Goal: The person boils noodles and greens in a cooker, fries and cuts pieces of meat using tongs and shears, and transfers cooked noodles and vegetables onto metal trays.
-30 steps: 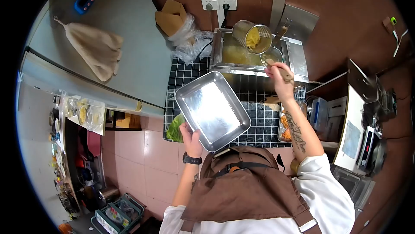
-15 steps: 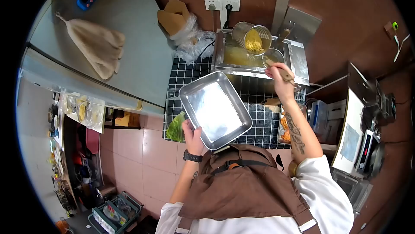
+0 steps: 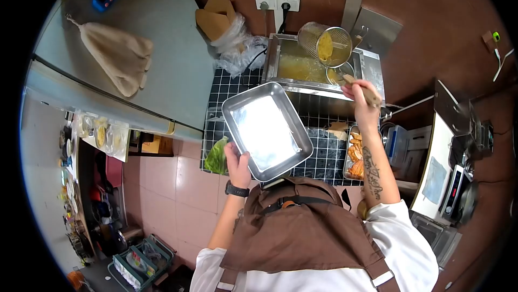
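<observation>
My left hand (image 3: 237, 166) grips the lower left rim of a shiny metal tray (image 3: 267, 131), tilted in front of my apron. In my right hand (image 3: 364, 98) is the wooden handle (image 3: 370, 95) of a strainer, its round wire rim (image 3: 341, 72) over the front right of the fryer (image 3: 302, 83). Yellow food (image 3: 325, 46) lies in a cylindrical wire basket (image 3: 339, 41), tipped on its side above the fryer's bubbling oil (image 3: 297, 67). How the basket is supported I cannot tell.
Leafy greens (image 3: 216, 157) lie left of the tray. Under my right forearm is a container of orange food (image 3: 355, 157). Plastic bags (image 3: 240, 55) and an open cardboard box (image 3: 216, 18) stand left of the fryer, below a wall socket (image 3: 277, 1).
The wire basket has shifted right, and the yellow food in it has changed shape. My right hand has moved slightly right with the strainer. My left hand still holds the tray.
</observation>
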Demonstrator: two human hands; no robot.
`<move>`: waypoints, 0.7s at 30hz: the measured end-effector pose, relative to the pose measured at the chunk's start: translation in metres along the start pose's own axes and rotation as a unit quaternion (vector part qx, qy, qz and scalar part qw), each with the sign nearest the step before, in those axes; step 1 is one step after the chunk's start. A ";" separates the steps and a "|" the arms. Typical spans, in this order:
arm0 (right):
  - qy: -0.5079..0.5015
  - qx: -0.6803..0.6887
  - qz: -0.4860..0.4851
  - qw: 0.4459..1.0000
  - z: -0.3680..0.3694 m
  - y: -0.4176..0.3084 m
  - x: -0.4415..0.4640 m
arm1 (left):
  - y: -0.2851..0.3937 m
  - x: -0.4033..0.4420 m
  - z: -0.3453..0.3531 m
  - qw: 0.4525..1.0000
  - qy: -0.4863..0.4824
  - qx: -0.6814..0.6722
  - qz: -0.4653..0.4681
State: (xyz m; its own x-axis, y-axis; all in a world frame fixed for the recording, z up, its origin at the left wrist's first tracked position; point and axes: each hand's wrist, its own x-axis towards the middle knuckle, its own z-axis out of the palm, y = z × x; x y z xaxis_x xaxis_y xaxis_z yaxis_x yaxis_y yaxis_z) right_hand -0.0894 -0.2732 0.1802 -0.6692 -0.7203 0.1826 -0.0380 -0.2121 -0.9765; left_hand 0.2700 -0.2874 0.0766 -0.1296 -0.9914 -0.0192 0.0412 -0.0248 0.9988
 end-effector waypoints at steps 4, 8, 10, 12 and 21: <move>-0.031 -0.063 0.011 0.997 -0.011 0.046 0.004 | 0.006 0.009 0.006 1.000 0.005 0.017 0.009; -0.018 -0.091 0.015 0.996 -0.001 0.018 -0.010 | 0.010 0.015 0.010 0.999 0.011 0.036 0.016; -0.021 -0.034 -0.017 0.999 -0.007 0.046 -0.022 | 0.004 0.015 0.010 0.998 0.015 0.052 0.036; -0.024 -0.045 0.004 0.999 -0.008 0.047 -0.020 | 0.021 0.018 0.016 0.999 0.005 0.049 0.009; -0.105 -0.258 -0.337 0.899 -0.015 0.018 -0.056 | 0.040 0.073 0.043 0.999 -0.009 0.025 0.024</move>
State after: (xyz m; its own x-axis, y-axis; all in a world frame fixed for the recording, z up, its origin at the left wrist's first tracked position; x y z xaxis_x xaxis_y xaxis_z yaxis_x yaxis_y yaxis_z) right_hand -0.0635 -0.2270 0.1510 -0.2124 -0.6636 0.7174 -0.7578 -0.3516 -0.5496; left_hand 0.2200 -0.3551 0.1167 -0.1466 -0.9887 0.0298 -0.0020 0.0304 0.9995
